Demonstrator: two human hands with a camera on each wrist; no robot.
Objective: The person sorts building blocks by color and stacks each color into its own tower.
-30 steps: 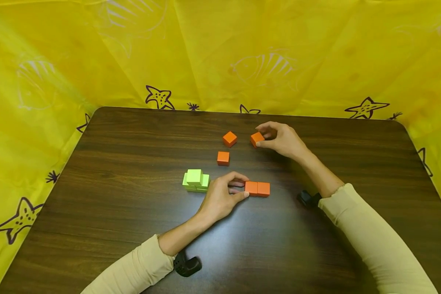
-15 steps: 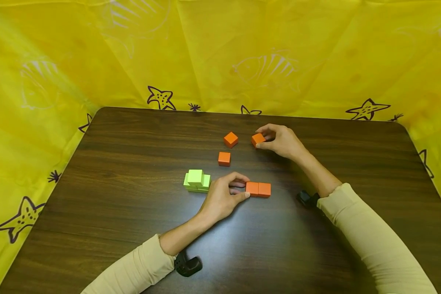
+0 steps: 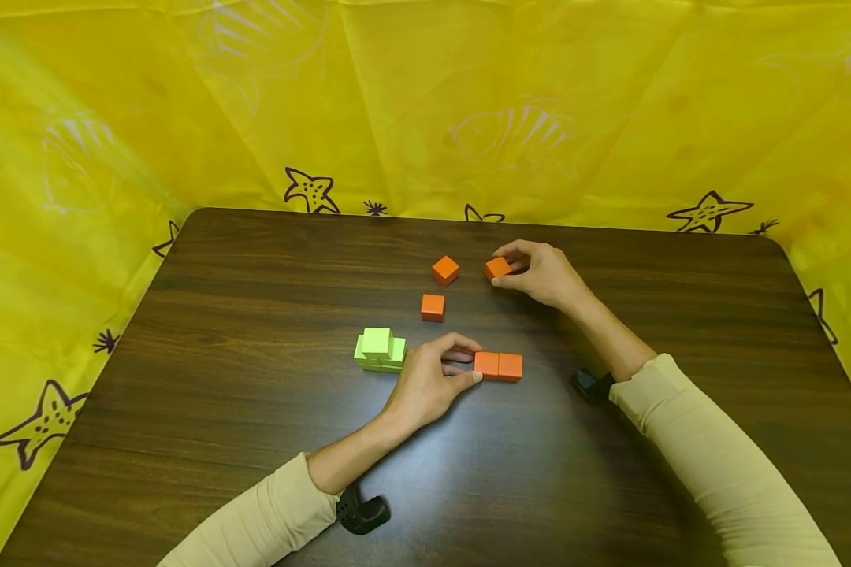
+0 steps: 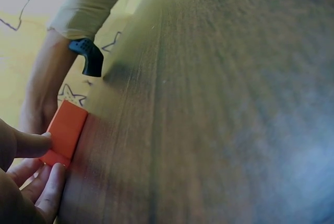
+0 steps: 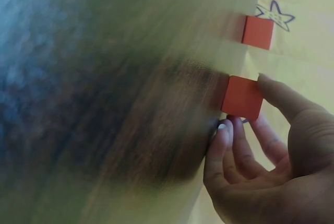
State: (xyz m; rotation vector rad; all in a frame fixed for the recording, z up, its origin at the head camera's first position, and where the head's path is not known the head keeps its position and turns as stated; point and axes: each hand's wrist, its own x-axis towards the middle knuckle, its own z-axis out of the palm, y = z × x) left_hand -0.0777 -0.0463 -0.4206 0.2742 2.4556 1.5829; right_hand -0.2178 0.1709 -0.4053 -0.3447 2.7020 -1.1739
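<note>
In the head view my left hand (image 3: pixel 427 384) pinches the left orange cube (image 3: pixel 486 365) of a touching pair, thumb in front and fingers behind. The right orange cube (image 3: pixel 510 367) of that pair sits flush against it. From the left wrist, the pair appears as one orange bar (image 4: pixel 67 130) between thumb and fingers. Farther back, my right hand (image 3: pixel 549 274) holds another orange cube (image 3: pixel 496 268) between thumb and fingertips. The right wrist view shows this cube (image 5: pixel 242 97) close up, seemingly on the table, the thumb at one side and fingers at the other.
Two loose orange cubes, one turned cornerwise (image 3: pixel 445 270) and one squared (image 3: pixel 432 307), lie left of the right hand. A small stack of light green blocks (image 3: pixel 377 343) stands just left of the left hand. Yellow printed cloth (image 3: pixel 425 94) surrounds the dark wooden table (image 3: pixel 241 331).
The scene shifts very slightly with the head camera. Both hands keep their places on the cubes, and no block has visibly moved on the table.
</note>
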